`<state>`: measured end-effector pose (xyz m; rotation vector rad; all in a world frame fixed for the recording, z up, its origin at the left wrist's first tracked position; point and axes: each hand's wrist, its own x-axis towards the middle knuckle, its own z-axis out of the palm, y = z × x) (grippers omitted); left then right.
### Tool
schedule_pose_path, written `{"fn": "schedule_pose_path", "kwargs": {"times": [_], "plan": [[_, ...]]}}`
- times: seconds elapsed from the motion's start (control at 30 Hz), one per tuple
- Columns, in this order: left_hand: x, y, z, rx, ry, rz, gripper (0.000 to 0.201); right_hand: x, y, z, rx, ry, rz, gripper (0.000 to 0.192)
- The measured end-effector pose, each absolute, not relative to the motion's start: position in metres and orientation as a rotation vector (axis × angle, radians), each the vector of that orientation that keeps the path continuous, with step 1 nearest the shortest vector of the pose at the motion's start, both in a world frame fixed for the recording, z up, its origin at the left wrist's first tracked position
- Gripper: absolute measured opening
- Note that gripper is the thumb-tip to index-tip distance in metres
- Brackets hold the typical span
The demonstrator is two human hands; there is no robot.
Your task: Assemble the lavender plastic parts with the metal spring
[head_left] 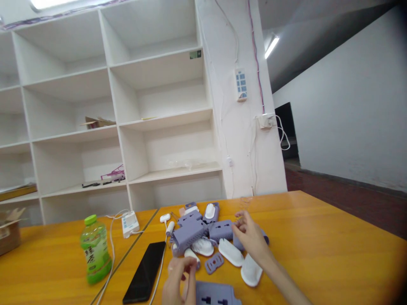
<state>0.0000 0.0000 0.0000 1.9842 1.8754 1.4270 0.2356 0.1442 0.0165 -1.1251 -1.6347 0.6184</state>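
My left hand (179,279) is low in the head view, beside a purple plastic housing (213,291) with dark keyhole slots. Its thumb and fingertips come together in a pinch; whatever may be between them cannot be made out. My right hand (249,233) hovers at the right side of a pile of parts, fingers loosely bent and apart, with nothing visible in them. Near it are another slotted purple housing (221,230), a white oval shell (231,253) and a second white shell (251,271). A small purple slotted plate (214,263) lies between the hands.
Left of the pile lie a black phone (145,271) and a white cable. Farther left stand a green bottle (96,250) and a white power strip (130,224). A perforated purple housing (188,237) tops the pile. White shelves (168,176) rise behind the table.
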Motion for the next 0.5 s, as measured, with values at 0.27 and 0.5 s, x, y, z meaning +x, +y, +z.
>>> {"fn": "schedule_pose_path", "kwargs": {"times": [0.27, 0.5], "plan": [[0.053, 0.061, 0.014, 2.092, 2.088, 0.600, 0.037, 0.236, 0.142, 0.011, -0.854, -1.521, 0.954, 0.021], [0.059, 0.070, 0.009, 2.126, 2.156, 0.376, 0.022, 0.255, 0.106, 0.003, -0.799, -1.500, 1.022, 0.030]]}}
